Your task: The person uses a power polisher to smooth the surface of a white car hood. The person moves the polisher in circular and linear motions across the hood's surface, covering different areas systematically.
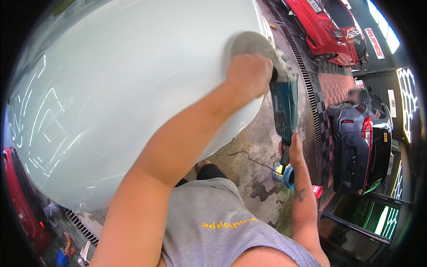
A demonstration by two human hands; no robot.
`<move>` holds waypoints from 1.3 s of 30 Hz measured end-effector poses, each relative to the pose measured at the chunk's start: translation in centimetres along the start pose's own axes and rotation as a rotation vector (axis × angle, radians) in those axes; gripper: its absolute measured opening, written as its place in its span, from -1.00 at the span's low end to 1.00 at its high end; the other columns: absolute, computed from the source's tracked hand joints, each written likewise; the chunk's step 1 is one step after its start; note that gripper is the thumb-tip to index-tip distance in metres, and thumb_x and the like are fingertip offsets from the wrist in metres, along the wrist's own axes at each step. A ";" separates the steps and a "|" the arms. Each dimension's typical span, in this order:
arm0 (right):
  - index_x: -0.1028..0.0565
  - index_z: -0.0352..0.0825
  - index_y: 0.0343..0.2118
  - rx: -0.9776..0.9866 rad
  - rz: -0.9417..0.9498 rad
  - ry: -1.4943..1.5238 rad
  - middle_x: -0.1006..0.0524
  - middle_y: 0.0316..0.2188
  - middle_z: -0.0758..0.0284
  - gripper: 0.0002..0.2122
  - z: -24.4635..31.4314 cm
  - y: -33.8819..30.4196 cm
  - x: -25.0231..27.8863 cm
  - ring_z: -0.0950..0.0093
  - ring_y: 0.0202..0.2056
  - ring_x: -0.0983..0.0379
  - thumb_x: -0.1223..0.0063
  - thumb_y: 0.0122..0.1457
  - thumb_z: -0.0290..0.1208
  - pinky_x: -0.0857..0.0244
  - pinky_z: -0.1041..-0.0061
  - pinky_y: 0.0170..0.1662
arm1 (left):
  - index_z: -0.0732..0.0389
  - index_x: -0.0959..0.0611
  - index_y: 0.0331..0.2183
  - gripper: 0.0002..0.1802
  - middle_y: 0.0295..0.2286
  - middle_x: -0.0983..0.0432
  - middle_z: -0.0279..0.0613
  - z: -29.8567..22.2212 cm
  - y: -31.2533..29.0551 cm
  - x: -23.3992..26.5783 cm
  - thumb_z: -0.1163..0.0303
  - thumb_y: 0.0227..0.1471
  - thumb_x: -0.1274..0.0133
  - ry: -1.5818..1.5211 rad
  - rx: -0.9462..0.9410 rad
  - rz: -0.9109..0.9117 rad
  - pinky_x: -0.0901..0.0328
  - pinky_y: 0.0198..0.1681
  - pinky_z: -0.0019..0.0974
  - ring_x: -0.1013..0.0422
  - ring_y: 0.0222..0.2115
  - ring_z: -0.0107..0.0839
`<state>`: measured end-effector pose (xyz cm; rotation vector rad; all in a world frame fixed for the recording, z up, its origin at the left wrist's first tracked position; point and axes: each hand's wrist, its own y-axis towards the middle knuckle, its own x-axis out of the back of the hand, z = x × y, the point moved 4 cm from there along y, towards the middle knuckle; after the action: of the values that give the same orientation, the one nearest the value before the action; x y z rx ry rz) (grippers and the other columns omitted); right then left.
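A rotary polisher (284, 104) with a blue-green body is held between my two hands. Its round pad (247, 42), smeared by motion, lies against the edge of a pale, glossy car panel (133, 66). My left hand (251, 73) is closed at the polisher's head beside the pad; the side handle it grips is mostly hidden. My right hand (293, 151) wraps around the rear end of the body, its fingers partly hidden. A dark cord (249, 155) runs across the floor under the polisher.
A blue bucket (284, 177) and a red container (316, 191) stand on the stained floor by my right forearm. Beyond a drain grate (307, 73) are a red car (327, 31) and a dark SUV (356, 142). Another person's hand (68, 245) shows at lower left, near another red car (22, 204).
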<state>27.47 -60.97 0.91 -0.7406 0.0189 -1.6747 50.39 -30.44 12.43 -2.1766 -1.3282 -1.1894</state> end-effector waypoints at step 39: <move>-0.46 -0.38 -0.06 0.121 0.010 0.090 -0.56 -0.48 0.36 -0.11 -10.6 -24.3 -24.6 0.53 -0.51 -0.49 0.16 0.20 0.61 -0.33 0.50 -0.43 | 0.07 -0.69 0.07 -0.55 -0.39 -0.69 -0.16 5.3 -35.7 1.5 0.12 0.19 -0.23 0.021 0.099 0.084 -0.49 -0.34 0.00 -0.65 -0.39 -0.06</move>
<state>2.34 -36.82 -8.90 -0.5726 -0.0153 -1.6829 23.02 -7.89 5.44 -2.1221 -1.2473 -1.0885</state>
